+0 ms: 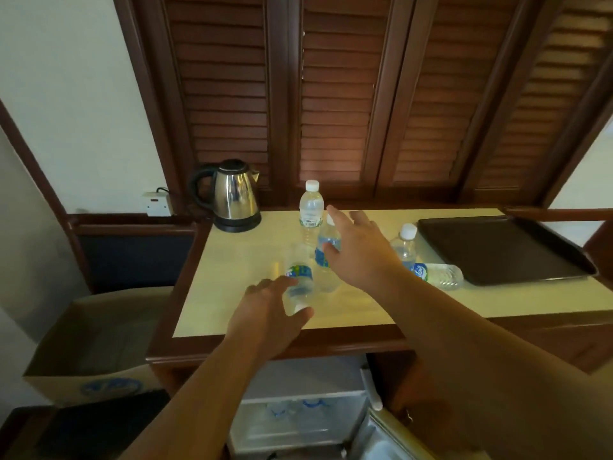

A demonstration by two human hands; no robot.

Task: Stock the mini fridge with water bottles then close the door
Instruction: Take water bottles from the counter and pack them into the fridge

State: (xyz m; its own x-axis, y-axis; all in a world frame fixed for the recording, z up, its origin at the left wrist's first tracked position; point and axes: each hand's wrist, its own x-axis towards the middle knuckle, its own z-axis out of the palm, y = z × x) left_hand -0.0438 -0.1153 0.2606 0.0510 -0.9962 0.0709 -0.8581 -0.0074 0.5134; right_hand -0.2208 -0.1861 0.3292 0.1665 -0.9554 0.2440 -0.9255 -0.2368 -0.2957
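Several clear water bottles with white caps are on the cream tabletop (232,293). My left hand (268,310) wraps around one tilted bottle (300,280) near the front, its cap towards me. My right hand (358,250) reaches over a standing bottle (326,277) with fingers spread, and the thumb touches its label. Another bottle (311,207) stands behind. One more (405,244) stands to the right, with a bottle (438,275) lying beside it. Below the table, the mini fridge (298,410) is open, with bottles on its shelf. Its door (381,439) swings out at the lower right.
A steel kettle (232,197) sits at the table's back left, plugged into a wall socket (158,204). A black tray (504,250) lies at the right end. An open cardboard box (93,343) stands left of the table. Wooden louvred shutters (331,94) rise behind.
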